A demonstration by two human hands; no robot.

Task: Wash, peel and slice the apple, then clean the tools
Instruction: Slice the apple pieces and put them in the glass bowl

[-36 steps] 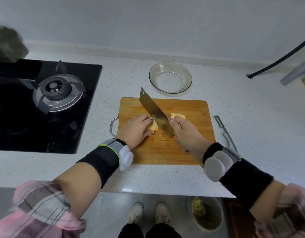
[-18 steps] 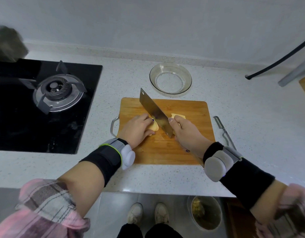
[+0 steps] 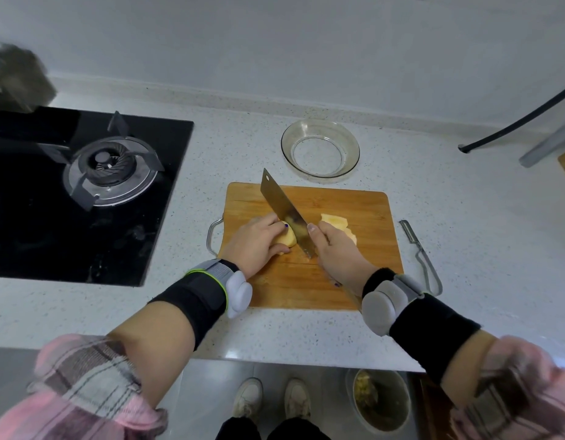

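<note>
Under my left hand [image 3: 257,241] fingers, curled to pin it steady, the peeled apple piece [image 3: 286,239] sits on the board [image 3: 306,281]; my right hand [image 3: 336,252] is closed around the cleaver [image 3: 284,211], cutting just beside them

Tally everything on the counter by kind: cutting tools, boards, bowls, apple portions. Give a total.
Cutting tools: 2, the cleaver in the right hand and the peeler beside the board.
Boards: 1, the wooden cutting board.
Bowls: 1, the glass bowl.
Apple portions: 2, the piece under the left hand and the cut pile.
Total: 6.
</note>
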